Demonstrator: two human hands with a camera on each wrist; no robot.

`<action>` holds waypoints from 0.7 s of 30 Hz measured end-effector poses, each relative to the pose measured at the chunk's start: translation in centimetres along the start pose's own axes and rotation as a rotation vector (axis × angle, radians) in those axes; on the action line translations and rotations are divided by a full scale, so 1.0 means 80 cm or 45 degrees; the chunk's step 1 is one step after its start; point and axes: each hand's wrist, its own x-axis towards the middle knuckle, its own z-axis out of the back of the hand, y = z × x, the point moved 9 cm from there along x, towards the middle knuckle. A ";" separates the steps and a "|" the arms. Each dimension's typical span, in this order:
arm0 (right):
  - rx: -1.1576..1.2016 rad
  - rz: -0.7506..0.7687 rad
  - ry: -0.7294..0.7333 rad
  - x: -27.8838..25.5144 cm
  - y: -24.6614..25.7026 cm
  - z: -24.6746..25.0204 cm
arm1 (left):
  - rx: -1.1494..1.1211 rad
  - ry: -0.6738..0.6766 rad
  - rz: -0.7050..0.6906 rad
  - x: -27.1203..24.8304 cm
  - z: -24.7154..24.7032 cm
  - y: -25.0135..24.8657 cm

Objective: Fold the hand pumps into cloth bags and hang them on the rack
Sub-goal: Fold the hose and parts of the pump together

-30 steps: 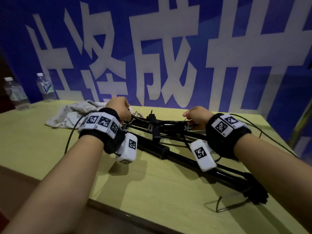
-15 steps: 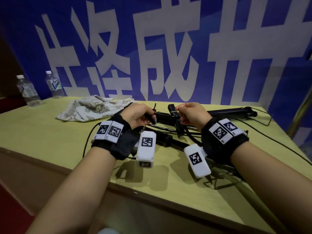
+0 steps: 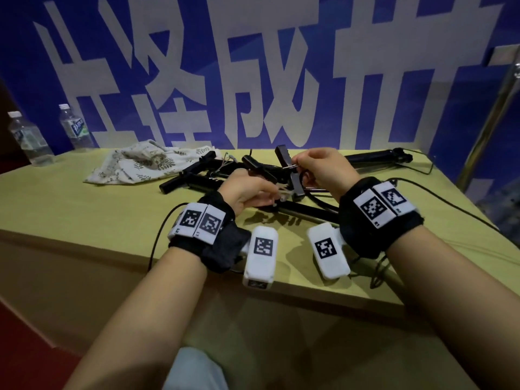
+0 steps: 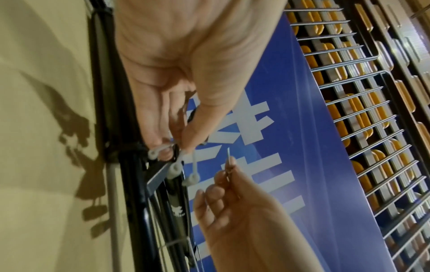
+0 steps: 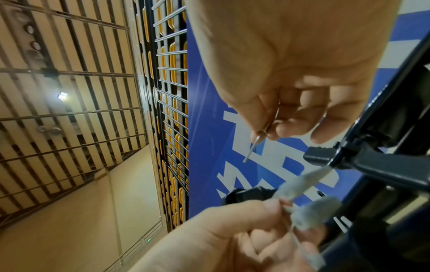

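Over the table (image 3: 70, 209), left hand (image 3: 247, 192) pinches white nozzle adapters (image 4: 177, 165) on the hand pump (image 3: 304, 209), right hand (image 3: 320, 167) pinches its needle (image 5: 253, 145); bagging not begun, so next likely stow these, fold pump toward the cloth bag (image 3: 146, 164).

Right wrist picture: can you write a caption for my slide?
Right hand pinches a thin metal needle while the left hand holds white plastic nozzles beside the black pump.

blue banner (image 3: 281, 66), large white character 成
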 end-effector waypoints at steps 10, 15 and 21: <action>-0.340 0.255 -0.290 -0.010 0.023 0.075 | -0.212 0.042 -0.219 -0.001 -0.069 -0.012; -0.526 0.420 -0.287 -0.019 0.032 0.074 | -0.377 -0.047 -0.303 0.007 -0.075 -0.013; -0.792 0.526 -0.214 -0.028 0.041 0.061 | -0.429 -0.131 -0.304 0.023 -0.062 -0.002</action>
